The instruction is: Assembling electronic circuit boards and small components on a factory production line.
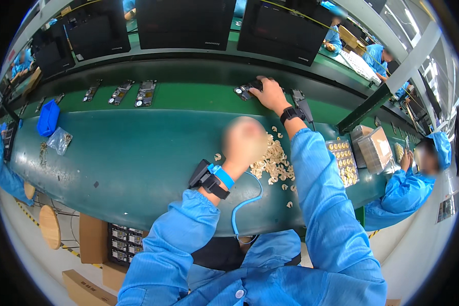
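Note:
At the far side of the bench, my right hand (271,95) has its fingers closed on a dark circuit board (243,92) with a round white spot, which lies on the green strip. Nearer to me, my left hand (244,144) is over the mat beside a loose pile of small cream-coloured curved pieces (274,162). That hand is blurred, so its fingers and anything in them cannot be made out. A blue wrist strap (222,176) with a coiled cord (246,203) circles my left wrist.
More circuit boards (146,94) lie along the green strip to the left. A blue bin (48,118) and a clear bag (59,141) sit at the left end. On the right are a tray of round gold parts (343,159), plastic boxes (376,149) and a co-worker (405,188).

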Demonstrator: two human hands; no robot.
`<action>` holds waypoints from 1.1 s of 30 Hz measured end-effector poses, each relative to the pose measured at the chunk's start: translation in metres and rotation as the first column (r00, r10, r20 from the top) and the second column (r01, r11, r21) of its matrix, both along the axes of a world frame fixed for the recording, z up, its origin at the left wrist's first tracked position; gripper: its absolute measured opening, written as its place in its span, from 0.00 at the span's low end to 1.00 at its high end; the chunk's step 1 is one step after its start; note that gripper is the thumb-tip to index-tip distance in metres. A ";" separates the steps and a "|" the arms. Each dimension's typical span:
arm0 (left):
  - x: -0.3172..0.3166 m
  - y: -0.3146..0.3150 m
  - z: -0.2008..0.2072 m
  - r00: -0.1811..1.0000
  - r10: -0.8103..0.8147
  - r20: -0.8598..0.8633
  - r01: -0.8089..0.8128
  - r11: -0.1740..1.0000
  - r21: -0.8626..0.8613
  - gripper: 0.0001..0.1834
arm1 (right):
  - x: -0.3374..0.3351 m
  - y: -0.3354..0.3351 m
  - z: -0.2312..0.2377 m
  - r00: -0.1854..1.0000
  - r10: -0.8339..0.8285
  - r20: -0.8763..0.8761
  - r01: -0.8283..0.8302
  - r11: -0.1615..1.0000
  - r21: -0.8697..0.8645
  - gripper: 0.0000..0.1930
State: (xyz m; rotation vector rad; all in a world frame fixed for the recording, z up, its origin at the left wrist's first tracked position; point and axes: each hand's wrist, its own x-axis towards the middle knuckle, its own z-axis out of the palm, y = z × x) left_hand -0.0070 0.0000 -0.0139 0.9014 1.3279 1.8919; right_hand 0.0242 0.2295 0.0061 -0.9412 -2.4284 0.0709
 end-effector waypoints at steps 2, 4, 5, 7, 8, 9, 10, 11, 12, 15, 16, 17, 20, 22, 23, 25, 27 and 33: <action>0.006 0.002 0.001 0.999 -0.029 -0.029 0.029 1.000 0.006 0.09 | -0.007 0.028 -0.011 0.999 0.000 0.035 0.003 0.996 -0.090 0.30; 0.005 0.002 0.002 1.000 -0.020 -0.015 0.020 1.000 -0.004 0.10 | -0.013 0.036 -0.016 0.997 0.025 0.077 -0.010 0.981 -0.192 0.34; 0.002 -0.001 0.002 1.000 -0.009 -0.016 0.009 1.000 -0.004 0.10 | -0.018 0.028 -0.010 1.000 0.027 0.005 -0.026 0.979 -0.201 0.35; -0.003 -0.003 0.002 1.000 0.006 -0.013 -0.006 1.000 -0.006 0.10 | -0.020 0.017 0.002 0.985 0.074 -0.157 -0.085 0.994 -0.063 0.33; -0.004 -0.001 0.001 1.000 0.017 -0.017 -0.017 1.000 0.005 0.10 | -0.018 0.014 0.007 0.962 0.133 -0.239 -0.116 0.989 0.087 0.31; -0.005 0.000 0.001 0.999 0.027 -0.021 -0.027 1.000 0.015 0.11 | -0.014 0.011 0.013 0.934 0.119 -0.338 -0.128 0.992 -0.004 0.29; -0.005 0.001 0.001 1.000 0.025 -0.015 -0.025 1.000 0.012 0.11 | -0.006 0.004 0.024 0.899 0.089 -0.428 -0.142 0.985 -0.093 0.27; -0.007 0.001 0.001 0.998 0.054 0.015 -0.054 0.999 0.003 0.12 | 0.000 -0.010 0.033 0.854 0.164 -0.494 -0.241 0.966 -0.095 0.26; -0.008 0.000 0.002 0.996 0.081 0.042 -0.080 0.997 -0.006 0.14 | 0.008 -0.024 0.043 0.855 0.188 -0.484 -0.219 0.976 -0.008 0.25; -0.006 0.002 0.003 0.995 0.073 0.065 -0.073 0.997 0.004 0.17 | 0.041 -0.068 0.053 0.636 0.066 -0.769 -0.417 0.868 -0.271 0.20; -0.003 0.002 0.006 0.994 0.060 0.086 -0.062 0.998 0.016 0.18 | 0.053 -0.078 0.050 0.565 0.004 -0.825 -0.483 0.812 -0.327 0.19; -0.002 0.000 0.009 0.993 0.042 0.107 -0.046 0.998 0.034 0.19 | 0.060 -0.090 0.047 0.533 -0.058 -0.844 -0.516 0.769 -0.378 0.16; -0.001 0.001 0.015 0.991 -0.026 0.129 -0.003 0.976 0.219 0.18 | 0.077 -0.119 0.033 0.462 -0.191 -0.866 -0.649 0.593 -0.476 0.16; -0.003 0.000 0.015 0.986 0.005 0.167 -0.047 0.968 0.248 0.15 | 0.094 -0.126 0.023 0.654 -0.118 -0.747 -0.565 0.580 -0.587 0.17; -0.005 0.002 0.014 0.985 0.042 0.165 -0.082 0.966 0.245 0.13 | 0.100 -0.131 0.021 0.705 -0.053 -0.707 -0.571 0.550 -0.610 0.17; -0.007 0.000 0.013 0.984 0.082 0.156 -0.117 0.965 0.234 0.12 | 0.106 -0.136 0.022 0.744 0.011 -0.668 -0.577 0.514 -0.635 0.18; -0.009 -0.002 0.012 0.996 0.028 0.089 -0.046 0.976 0.215 0.09 | 0.108 -0.141 0.027 0.825 0.161 -0.542 -0.550 0.447 -0.705 0.18; -0.002 -0.003 0.015 0.999 0.003 -0.044 0.005 0.984 0.180 0.07 | 0.124 -0.131 0.018 0.802 0.140 -0.580 -0.580 0.411 -0.703 0.12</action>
